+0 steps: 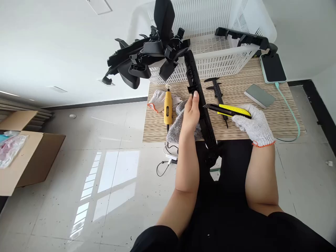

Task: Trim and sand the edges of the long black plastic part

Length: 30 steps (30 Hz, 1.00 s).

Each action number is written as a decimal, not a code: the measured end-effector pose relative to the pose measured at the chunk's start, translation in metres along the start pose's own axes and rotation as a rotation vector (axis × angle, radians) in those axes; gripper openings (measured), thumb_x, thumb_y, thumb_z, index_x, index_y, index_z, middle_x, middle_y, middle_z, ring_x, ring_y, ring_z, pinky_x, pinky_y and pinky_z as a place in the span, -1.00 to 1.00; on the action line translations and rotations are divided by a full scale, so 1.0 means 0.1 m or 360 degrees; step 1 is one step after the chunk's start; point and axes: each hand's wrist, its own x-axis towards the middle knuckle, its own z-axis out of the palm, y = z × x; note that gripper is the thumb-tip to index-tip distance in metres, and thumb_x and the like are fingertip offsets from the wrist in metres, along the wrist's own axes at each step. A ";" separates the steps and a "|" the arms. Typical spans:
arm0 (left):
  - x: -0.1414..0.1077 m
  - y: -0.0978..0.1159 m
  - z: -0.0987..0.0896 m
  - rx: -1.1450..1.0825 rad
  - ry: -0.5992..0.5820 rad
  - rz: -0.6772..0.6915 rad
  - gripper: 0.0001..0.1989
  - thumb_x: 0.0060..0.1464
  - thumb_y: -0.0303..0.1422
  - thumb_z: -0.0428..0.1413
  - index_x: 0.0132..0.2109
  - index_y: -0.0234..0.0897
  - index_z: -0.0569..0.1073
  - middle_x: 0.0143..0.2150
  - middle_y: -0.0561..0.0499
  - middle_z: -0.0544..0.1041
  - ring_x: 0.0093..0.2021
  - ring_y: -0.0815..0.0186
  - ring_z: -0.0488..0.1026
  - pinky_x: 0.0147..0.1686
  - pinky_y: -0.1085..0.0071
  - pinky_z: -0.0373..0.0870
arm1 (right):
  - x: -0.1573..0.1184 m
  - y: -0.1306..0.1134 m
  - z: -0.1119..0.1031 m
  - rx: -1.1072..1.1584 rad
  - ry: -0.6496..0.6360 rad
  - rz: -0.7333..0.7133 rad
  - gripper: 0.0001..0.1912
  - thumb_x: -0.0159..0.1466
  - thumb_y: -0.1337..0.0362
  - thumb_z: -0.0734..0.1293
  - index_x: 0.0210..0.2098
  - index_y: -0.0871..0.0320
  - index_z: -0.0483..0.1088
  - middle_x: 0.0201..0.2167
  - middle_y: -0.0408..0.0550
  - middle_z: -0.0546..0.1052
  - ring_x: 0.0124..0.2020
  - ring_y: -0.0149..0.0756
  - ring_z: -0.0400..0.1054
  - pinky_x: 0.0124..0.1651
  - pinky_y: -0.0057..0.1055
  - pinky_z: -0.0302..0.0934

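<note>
Black plastic trim strip (206, 124) slants across the desk (243, 130) to the person's lap, its middle gripped by the fingers of the bare left hand (191, 113). The right hand (256, 124), in a white knitted glove, has its fingers closed around a yellow-and-black utility knife (231, 110), blade end beside the strip; whether they touch is unclear. A yellow rotary tool (168, 108) lies to the strip's left, a black caliper (217, 91) to its right. Beyond stands a white slotted plastic basket (217, 64), black molded parts (149, 49) heaped at its left.
</note>
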 end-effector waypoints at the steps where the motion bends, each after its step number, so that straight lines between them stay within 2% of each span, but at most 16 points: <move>1: 0.00 0.00 -0.01 0.0028 0.0034 -0.0015 -0.60 0.38 -0.02 -0.02 0.04 -0.18 0.52 0.17 -0.03 0.54 0.38 0.12 0.34 0.31 0.27 0.33 | 0.00 0.00 -0.01 -0.0079 -0.0015 -0.0022 -0.65 0.11 0.12 0.53 -0.13 0.05 0.53 -0.47 -0.13 0.48 -0.54 -0.37 0.29 -0.58 -0.43 0.19; 6: 0.04 -0.03 -0.02 -0.0004 0.0056 -0.0056 -0.56 0.39 -0.01 -0.06 0.09 -0.19 0.51 0.20 -0.02 0.53 0.41 0.12 0.31 0.36 0.24 0.30 | 0.00 -0.03 0.04 -0.0259 0.0179 -0.0134 -0.61 0.18 0.06 0.47 -0.04 0.07 0.54 -0.48 -0.14 0.48 -0.54 -0.34 0.32 -0.55 -0.40 0.22; 10: 0.01 0.03 0.01 -0.0002 0.0121 -0.0136 -0.52 0.37 0.05 -0.07 0.06 -0.18 0.51 0.24 0.00 0.51 0.44 0.15 0.26 0.39 0.27 0.26 | 0.00 -0.06 0.05 -0.0329 0.0048 -0.0101 -0.60 0.14 0.09 0.50 -0.06 0.07 0.56 -0.46 -0.12 0.51 -0.53 -0.33 0.34 -0.51 -0.38 0.26; 14: -0.02 0.10 0.02 0.0028 0.0123 -0.0154 -0.53 0.38 0.05 -0.10 0.07 -0.14 0.51 0.26 0.04 0.51 0.47 0.16 0.21 0.41 0.27 0.19 | 0.01 -0.07 0.04 -0.0180 0.0177 -0.0050 -0.63 0.19 0.12 0.46 -0.02 0.05 0.53 -0.47 -0.14 0.49 -0.53 -0.35 0.31 -0.54 -0.40 0.21; 16: -0.02 0.09 0.03 0.0034 0.0130 -0.0144 -0.54 0.38 0.04 -0.10 0.08 -0.12 0.51 0.24 0.04 0.53 0.48 0.16 0.19 0.41 0.27 0.18 | 0.01 -0.07 0.04 -0.0167 0.0086 -0.0034 -0.63 0.18 0.13 0.47 -0.04 0.06 0.53 -0.46 -0.14 0.49 -0.53 -0.36 0.31 -0.54 -0.41 0.20; 18: 0.00 0.07 0.03 0.0001 0.0159 -0.0128 -0.54 0.37 0.06 -0.08 0.04 -0.11 0.53 0.18 0.02 0.57 0.46 0.15 0.23 0.38 0.26 0.22 | 0.01 -0.08 0.04 -0.0233 0.0002 -0.0043 -0.64 0.14 0.14 0.50 -0.08 0.06 0.55 -0.46 -0.13 0.50 -0.52 -0.35 0.32 -0.53 -0.41 0.22; 21: 0.03 0.00 0.03 -0.0098 0.0170 -0.0103 -0.56 0.33 0.07 -0.02 -0.04 -0.13 0.55 0.05 -0.02 0.62 0.37 0.13 0.35 0.31 0.25 0.32 | 0.00 -0.09 0.05 -0.0192 0.0139 -0.0066 -0.67 0.17 0.13 0.48 -0.08 0.04 0.54 -0.48 -0.16 0.48 -0.53 -0.35 0.32 -0.54 -0.42 0.20; 23: 0.05 -0.03 0.02 -0.0145 0.0161 -0.0097 -0.57 0.32 0.07 0.00 -0.07 -0.13 0.55 0.00 -0.02 0.62 0.33 0.12 0.39 0.27 0.25 0.36 | 0.00 -0.10 0.05 -0.0178 0.0113 -0.0057 -0.66 0.16 0.14 0.48 -0.07 0.04 0.54 -0.49 -0.16 0.48 -0.54 -0.35 0.31 -0.55 -0.41 0.20; 25: 0.05 -0.04 0.02 -0.0164 0.0148 -0.0100 -0.57 0.33 0.07 -0.01 -0.09 -0.15 0.55 -0.01 -0.03 0.62 0.31 0.13 0.41 0.26 0.26 0.36 | 0.00 -0.11 0.05 -0.0257 0.0012 -0.0063 -0.65 0.13 0.14 0.51 -0.09 0.05 0.55 -0.46 -0.14 0.51 -0.53 -0.34 0.33 -0.53 -0.40 0.22; 30: 0.06 -0.03 0.02 -0.0160 0.0123 -0.0149 -0.51 0.32 0.11 -0.04 -0.12 -0.17 0.55 0.06 -0.04 0.59 0.26 0.15 0.45 0.30 0.24 0.33 | 0.00 -0.12 0.06 -0.0200 0.0071 -0.0067 -0.67 0.18 0.13 0.47 -0.07 0.06 0.54 -0.47 -0.15 0.50 -0.54 -0.36 0.31 -0.54 -0.41 0.21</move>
